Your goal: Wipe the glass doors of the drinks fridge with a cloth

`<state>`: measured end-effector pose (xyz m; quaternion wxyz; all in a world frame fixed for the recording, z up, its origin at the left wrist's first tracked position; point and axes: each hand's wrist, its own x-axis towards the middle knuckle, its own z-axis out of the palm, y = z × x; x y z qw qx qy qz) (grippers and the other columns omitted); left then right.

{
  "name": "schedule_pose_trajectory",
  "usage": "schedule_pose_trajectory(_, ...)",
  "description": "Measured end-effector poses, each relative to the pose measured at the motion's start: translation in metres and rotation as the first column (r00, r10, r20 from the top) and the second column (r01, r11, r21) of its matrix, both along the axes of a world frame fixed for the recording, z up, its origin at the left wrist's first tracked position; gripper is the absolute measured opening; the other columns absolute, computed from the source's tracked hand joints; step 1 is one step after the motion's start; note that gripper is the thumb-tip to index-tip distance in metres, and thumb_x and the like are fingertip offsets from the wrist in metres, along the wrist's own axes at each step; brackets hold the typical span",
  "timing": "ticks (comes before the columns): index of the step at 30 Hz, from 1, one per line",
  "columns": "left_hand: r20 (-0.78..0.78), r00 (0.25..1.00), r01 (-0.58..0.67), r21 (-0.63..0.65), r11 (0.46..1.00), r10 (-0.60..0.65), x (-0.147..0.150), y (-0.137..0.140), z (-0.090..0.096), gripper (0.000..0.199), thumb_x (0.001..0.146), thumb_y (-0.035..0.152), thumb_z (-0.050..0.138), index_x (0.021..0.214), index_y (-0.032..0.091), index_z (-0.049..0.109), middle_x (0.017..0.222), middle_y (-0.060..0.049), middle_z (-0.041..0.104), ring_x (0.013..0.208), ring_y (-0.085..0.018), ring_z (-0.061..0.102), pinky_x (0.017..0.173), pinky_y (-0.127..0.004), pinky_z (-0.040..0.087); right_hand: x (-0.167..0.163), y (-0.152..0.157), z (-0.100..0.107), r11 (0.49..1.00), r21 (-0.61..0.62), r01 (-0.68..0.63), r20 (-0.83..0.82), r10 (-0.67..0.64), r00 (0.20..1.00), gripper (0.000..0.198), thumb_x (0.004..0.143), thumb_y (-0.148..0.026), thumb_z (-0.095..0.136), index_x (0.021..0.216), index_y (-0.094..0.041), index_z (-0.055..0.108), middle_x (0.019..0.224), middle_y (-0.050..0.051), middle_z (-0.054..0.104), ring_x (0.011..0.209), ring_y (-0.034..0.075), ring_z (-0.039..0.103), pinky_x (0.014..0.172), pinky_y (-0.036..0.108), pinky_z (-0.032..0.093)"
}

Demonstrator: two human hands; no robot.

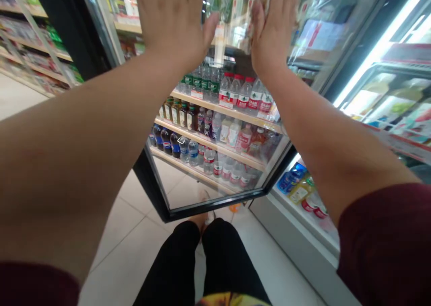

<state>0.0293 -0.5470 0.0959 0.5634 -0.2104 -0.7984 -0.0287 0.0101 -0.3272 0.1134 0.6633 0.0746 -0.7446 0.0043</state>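
Observation:
A glass cooler door with a black frame stands swung out in front of me. My left hand is raised to the upper part of the glass, its fingers stretched out and its thumb pointing to the right. Level with it, my right hand is up at the glass too, fingers straight and thumb upward. Both palms appear to lie against the pane, and neither hand shows anything held. Most fingertips are cut off by the top edge. Rows of bottles, among them red-capped water bottles, show in the glass between my arms.
On the right is the lit cooler with bottles on its shelves. Store shelves packed with goods stand at the far left. Pale floor tiles lie around my legs, and the door's lower corner hangs just in front of them.

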Motion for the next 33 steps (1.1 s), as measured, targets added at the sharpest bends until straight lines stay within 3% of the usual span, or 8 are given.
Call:
schedule_pose_trajectory(3,0.009,0.996,0.083,0.053,0.995,-0.084,-0.008,0.002,0.002,0.074,0.111,0.050,0.025,0.174,0.017,0.004,0.181,-0.004,0.001,0.164,-0.013,-0.010,0.113,-0.029,-0.040,-0.008,0.003,-0.009,0.997,-0.063,-0.051,-0.086,0.046,0.995,0.066,0.109,-0.032,0.041,0.160,0.009,0.041,0.170,0.024,0.039,0.165,0.035,0.028,0.140,0.048,0.013)
schedule_pose_trajectory(7,0.057,0.990,0.126,0.069,0.990,-0.130,-0.014,0.003,0.004,0.072,0.110,0.047,0.029,0.173,0.016,0.016,0.181,-0.008,0.005,0.164,-0.025,-0.003,0.127,-0.053,-0.023,-0.007,0.012,-0.026,0.993,-0.023,-0.114,-0.054,0.112,0.992,0.068,0.106,-0.034,0.043,0.162,0.005,0.042,0.172,0.021,0.037,0.166,0.034,0.026,0.140,0.049,0.010)
schedule_pose_trajectory(11,0.046,0.991,0.125,0.058,0.990,-0.128,-0.015,0.002,0.003,0.071,0.111,0.049,0.027,0.172,0.012,0.020,0.180,-0.012,0.007,0.163,-0.029,0.004,0.127,-0.059,-0.018,-0.008,0.035,0.003,1.000,0.018,-0.024,-0.012,0.025,1.000,0.072,0.110,-0.043,0.040,0.162,0.007,0.041,0.172,0.023,0.036,0.166,0.032,0.028,0.139,0.048,0.013)
schedule_pose_trajectory(14,0.024,0.993,0.113,0.056,0.992,-0.114,-0.014,0.002,0.002,0.072,0.111,0.048,0.027,0.173,0.014,0.016,0.181,-0.011,0.007,0.163,-0.027,0.003,0.128,-0.058,-0.018,-0.017,0.052,0.012,0.997,-0.066,-0.034,-0.076,0.029,0.997,0.076,0.109,-0.046,0.045,0.162,0.008,0.038,0.173,0.024,0.034,0.166,0.028,0.027,0.139,0.047,0.013)
schedule_pose_trajectory(19,0.043,0.996,0.081,0.046,0.996,-0.083,-0.006,0.001,0.000,0.072,0.112,0.049,0.025,0.175,0.020,0.006,0.181,-0.002,0.001,0.163,-0.024,0.000,0.128,-0.052,-0.020,-0.020,0.064,-0.016,0.981,-0.161,-0.111,-0.063,0.102,0.993,0.078,0.104,-0.037,0.052,0.165,0.007,0.033,0.176,0.021,0.026,0.168,0.027,0.019,0.138,0.052,0.009)
schedule_pose_trajectory(25,-0.029,1.000,0.007,0.020,1.000,-0.007,-0.007,-0.001,-0.002,0.071,0.113,0.052,0.021,0.174,0.020,0.003,0.181,-0.002,0.000,0.165,-0.017,-0.011,0.117,-0.030,-0.038,-0.018,0.075,0.002,0.992,-0.100,-0.074,-0.019,0.072,0.997,0.078,0.107,-0.041,0.048,0.167,0.006,0.029,0.176,0.023,0.024,0.169,0.024,0.019,0.138,0.049,0.013)
schedule_pose_trajectory(30,-0.057,0.998,-0.020,0.019,1.000,0.021,-0.009,0.000,-0.002,0.072,0.113,0.053,0.023,0.174,0.022,0.001,0.181,0.000,0.001,0.165,-0.017,-0.008,0.112,-0.026,-0.042,-0.029,0.085,-0.028,0.977,-0.156,-0.145,-0.121,0.127,0.985,0.078,0.104,-0.041,0.052,0.165,0.004,0.035,0.177,0.018,0.024,0.169,0.021,0.015,0.138,0.048,0.012)
schedule_pose_trajectory(33,-0.075,0.997,-0.022,0.010,1.000,0.022,-0.010,0.000,-0.002,0.072,0.114,0.054,0.022,0.174,0.023,0.000,0.181,0.000,0.000,0.165,-0.014,-0.012,0.111,-0.026,-0.043,-0.033,0.100,-0.028,0.985,-0.065,-0.161,-0.095,0.154,0.983,0.080,0.105,-0.048,0.051,0.167,0.000,0.035,0.177,0.016,0.025,0.169,0.020,0.014,0.138,0.051,0.009)
